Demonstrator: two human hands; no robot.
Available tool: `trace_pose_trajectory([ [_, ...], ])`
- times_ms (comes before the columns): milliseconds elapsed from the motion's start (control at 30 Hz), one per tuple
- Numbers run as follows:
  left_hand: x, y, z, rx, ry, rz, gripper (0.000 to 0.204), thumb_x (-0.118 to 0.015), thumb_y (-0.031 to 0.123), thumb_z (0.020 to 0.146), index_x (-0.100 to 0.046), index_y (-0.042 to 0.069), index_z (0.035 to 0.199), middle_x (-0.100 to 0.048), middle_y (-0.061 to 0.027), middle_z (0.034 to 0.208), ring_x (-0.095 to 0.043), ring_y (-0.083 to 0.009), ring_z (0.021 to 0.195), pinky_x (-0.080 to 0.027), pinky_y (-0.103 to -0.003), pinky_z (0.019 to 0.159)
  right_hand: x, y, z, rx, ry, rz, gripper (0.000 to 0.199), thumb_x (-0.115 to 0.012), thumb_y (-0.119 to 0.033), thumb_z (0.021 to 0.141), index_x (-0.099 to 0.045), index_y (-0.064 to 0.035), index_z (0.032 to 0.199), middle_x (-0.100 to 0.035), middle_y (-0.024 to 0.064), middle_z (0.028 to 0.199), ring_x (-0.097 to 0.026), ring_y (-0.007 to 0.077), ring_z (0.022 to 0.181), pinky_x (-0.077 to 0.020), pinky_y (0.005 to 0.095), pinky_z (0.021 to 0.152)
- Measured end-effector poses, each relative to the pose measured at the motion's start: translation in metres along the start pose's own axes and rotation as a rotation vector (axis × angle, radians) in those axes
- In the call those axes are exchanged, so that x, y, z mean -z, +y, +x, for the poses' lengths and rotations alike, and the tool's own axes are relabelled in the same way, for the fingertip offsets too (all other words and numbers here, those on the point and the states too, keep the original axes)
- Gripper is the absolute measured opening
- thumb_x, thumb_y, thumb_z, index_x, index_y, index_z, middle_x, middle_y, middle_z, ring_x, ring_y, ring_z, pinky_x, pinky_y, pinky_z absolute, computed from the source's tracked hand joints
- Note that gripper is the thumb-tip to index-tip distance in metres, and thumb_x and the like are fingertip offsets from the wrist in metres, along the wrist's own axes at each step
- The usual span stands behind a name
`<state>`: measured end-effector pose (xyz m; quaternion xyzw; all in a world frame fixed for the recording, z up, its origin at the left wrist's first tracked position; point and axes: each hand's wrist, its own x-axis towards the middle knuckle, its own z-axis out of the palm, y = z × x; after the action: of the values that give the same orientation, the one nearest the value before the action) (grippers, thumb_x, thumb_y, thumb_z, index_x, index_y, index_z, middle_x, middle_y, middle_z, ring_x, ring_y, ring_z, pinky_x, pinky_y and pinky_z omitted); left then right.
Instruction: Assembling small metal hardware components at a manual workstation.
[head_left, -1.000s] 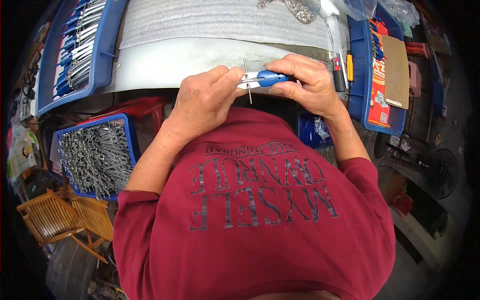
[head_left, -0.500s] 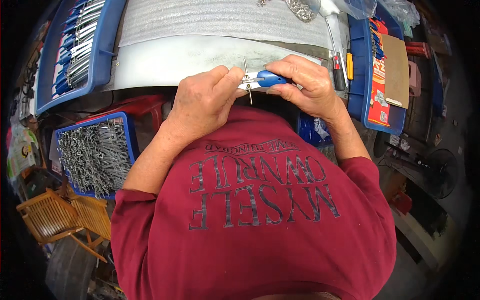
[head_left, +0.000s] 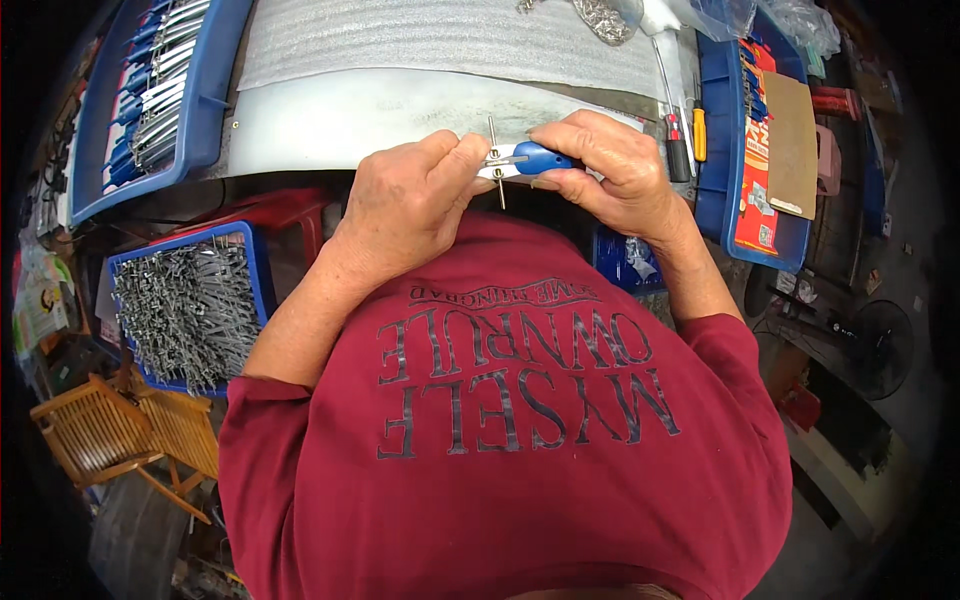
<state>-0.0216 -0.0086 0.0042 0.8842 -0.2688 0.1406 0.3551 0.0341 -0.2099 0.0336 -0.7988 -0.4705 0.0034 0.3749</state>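
Observation:
Above the near edge of the bench, my left hand (head_left: 408,195) and my right hand (head_left: 618,165) hold a small blue-handled metal tool (head_left: 540,157) between them. My right thumb and fingers pinch the blue handle from the right. My left fingers are closed round the tool's other end, which they hide. A thin metal rod (head_left: 492,127) stands crosswise to the tool, between my hands, with small brass-coloured round fittings on the metal part beside it. The tool's exact kind is not clear.
Blue trays of blue-handled metal pieces stand at the left (head_left: 200,130) and right (head_left: 720,190). Screwdrivers (head_left: 699,135) lie by the right tray. A blue crate (head_left: 262,275) of grey metal parts sits lower left, near a wooden chair (head_left: 100,430). Foam sheet (head_left: 450,45) covers the bench's back.
Both hands keep the same grip on the tool, almost still. The surroundings shift very slightly in the picture.

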Motion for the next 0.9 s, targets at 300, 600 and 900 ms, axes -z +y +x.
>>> trace_pose_trajectory([
  [300,-0.0008,0.0028,-0.0017,0.008,-0.011,-0.008,0.028,-0.061,0.012,0.068,-0.048,0.005,0.092,-0.044,-0.0063,0.063,-0.049,-0.0220,0.050,-0.038,-0.032,0.042,-0.0039,-0.0010,-0.0008,0.011,-0.019,0.027,0.028,-0.065,-0.007,0.065,-0.057,0.0012,0.090,-0.055,0.0097,0.070,-0.053,0.0195,0.060,-0.0414,0.0271,0.052],
  [600,0.0014,0.0004,0.0017,-0.002,0.022,-0.006,0.024,-0.060,0.012,0.069,-0.048,0.005,0.089,-0.044,-0.0061,0.061,-0.049,-0.0217,0.050,-0.038,-0.032,0.042,0.0019,-0.0025,0.0039,0.018,-0.011,-0.013,0.029,-0.066,-0.008,0.065,-0.057,0.0012,0.090,-0.055,0.0103,0.070,-0.053,0.0200,0.060,-0.0417,0.0276,0.052],
  [900,0.0007,0.0050,0.0035,0.021,0.068,0.011,0.023,-0.060,0.013,0.070,-0.049,0.006,0.089,-0.044,-0.0057,0.060,-0.049,-0.0209,0.049,-0.038,-0.031,0.041,-0.0011,-0.0026,0.0010,-0.020,0.054,-0.050,0.029,-0.066,-0.013,0.066,-0.057,0.0017,0.089,-0.056,0.0108,0.071,-0.053,0.0201,0.060,-0.0421,0.0273,0.051],
])
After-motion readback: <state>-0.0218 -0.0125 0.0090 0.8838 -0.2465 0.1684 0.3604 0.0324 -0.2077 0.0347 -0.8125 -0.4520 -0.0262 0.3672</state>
